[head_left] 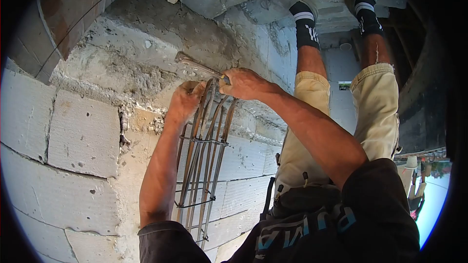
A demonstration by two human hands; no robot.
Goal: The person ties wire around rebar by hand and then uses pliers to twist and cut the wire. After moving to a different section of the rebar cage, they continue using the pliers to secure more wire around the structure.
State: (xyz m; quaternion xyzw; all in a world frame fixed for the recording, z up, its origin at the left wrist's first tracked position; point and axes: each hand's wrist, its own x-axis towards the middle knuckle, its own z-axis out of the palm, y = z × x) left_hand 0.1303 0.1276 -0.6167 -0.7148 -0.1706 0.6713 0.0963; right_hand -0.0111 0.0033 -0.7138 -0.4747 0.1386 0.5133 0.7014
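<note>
A column cage of rusty steel rebar [197,165], tied with square stirrups, runs along the block wall. At the bars' ends, my left hand [186,101] is closed, thumb and fingers pinched on a rebar. Beside it, my right hand [247,84] wraps around the dark and yellow grip of a long, rusty metal hand tool [200,64]. The tool's shank points away from my right hand, its wider end over the rough concrete. Its exact kind is hard to make out. Fingers hide part of the bar ends.
Pale blocks [83,131] with mortar joints form the wall on the left. Rough concrete [117,63] lies around the cage ends. A dark cable [73,27] crosses boards at upper left. My legs, in tan trousers [373,112], stand to the right.
</note>
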